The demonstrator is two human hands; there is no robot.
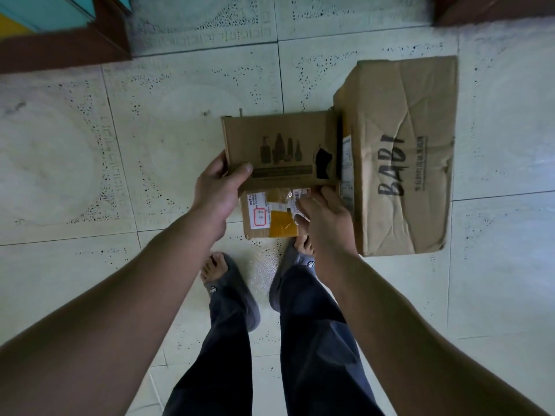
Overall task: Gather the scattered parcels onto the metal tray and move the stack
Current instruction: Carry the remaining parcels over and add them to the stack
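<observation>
Over floor tiles (180, 130), left hand (214, 190) and right hand (326, 217) clasped the bottle-printed box (279, 139), BABI box (399, 145) at three o'clock; best kept level.

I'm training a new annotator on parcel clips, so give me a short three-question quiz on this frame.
1. True or false: a metal tray is in view.
2. Fill in: the large crumpled brown cardboard box marked BABI lies on the pale tiled floor, on the person's ____ side.
3. What does the left hand grip?
A. the small brown cardboard box with printed bottles
B. the BABI box
C. a grey slipper

Key: 1 false; 2 right; 3 A.
</observation>
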